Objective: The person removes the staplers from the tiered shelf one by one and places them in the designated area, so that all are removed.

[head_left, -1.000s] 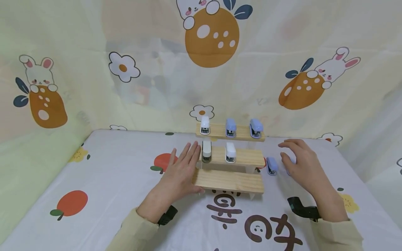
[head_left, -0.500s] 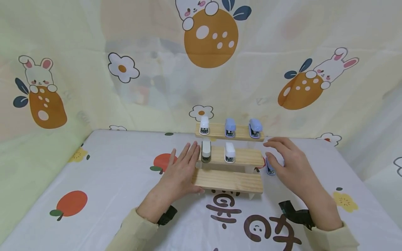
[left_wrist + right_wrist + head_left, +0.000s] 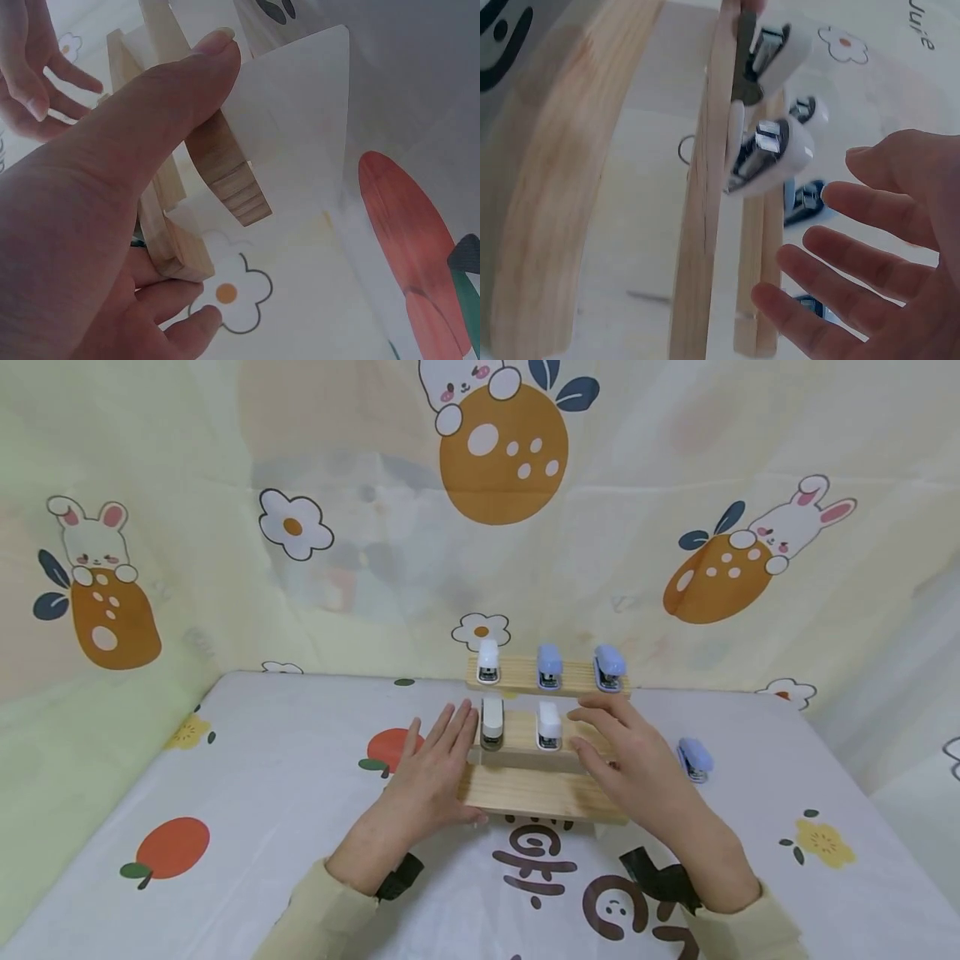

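Observation:
My left hand (image 3: 433, 777) lies with straight fingers along the left end of a three-step wooden rack (image 3: 540, 792). In the left wrist view its thumb (image 3: 180, 97) rests against one plank. On the middle step stand a white stapler with an olive base (image 3: 492, 722) and an all-white stapler (image 3: 549, 727). Over that step's right end hovers my right hand (image 3: 645, 768), fingers loosely bent and apart, beside the all-white stapler. The right wrist view shows nothing between its fingers (image 3: 847, 262). The top step carries a white stapler (image 3: 487, 662) and two blue staplers (image 3: 610, 668).
To the right, a blue stapler (image 3: 695, 760) sits on the patterned tablecloth (image 3: 285, 860). The right hand covers the spot where another blue stapler stood. A printed curtain (image 3: 375, 585) hangs right behind the rack.
My right hand has moved left, from above the blue staplers on the table to the middle step's right end. It uncovers one blue stapler and covers the other. The left hand stays put.

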Demonstrator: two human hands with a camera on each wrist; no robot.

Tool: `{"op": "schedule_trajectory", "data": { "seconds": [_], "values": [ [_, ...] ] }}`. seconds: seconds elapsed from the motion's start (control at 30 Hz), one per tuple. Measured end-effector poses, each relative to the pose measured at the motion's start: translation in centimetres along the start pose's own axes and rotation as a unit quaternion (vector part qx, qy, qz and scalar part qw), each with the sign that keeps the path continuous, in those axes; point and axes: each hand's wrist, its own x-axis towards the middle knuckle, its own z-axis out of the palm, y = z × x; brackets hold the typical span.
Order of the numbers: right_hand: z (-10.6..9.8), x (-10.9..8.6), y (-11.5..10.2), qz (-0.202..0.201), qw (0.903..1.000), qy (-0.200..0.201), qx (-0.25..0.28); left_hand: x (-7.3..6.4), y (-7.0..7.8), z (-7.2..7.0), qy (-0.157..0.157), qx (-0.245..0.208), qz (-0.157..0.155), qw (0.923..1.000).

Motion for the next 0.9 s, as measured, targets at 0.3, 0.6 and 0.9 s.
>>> {"op": "schedule_trajectory", "data": {
  "seconds": [0.3,0.6,0.9],
  "values": [
    [1.3,1.0,-0.6,-0.006,1.0000,-0.008,0.000,0.1,-0.1,0.1,0.003,0.007,0.005,1.0000],
    [2.5,1.3,-0.7,0.006,0.9998,-0.011,-0.018,-0.2,-0.1,0.0,0.003,-0.003,0.003,1.0000],
    [3.6,1.3,-1.1,0.028,0.9970,-0.041,-0.060,-0.2,-0.2,0.1,0.011,0.005,0.010,0.9999]
  ]
}}
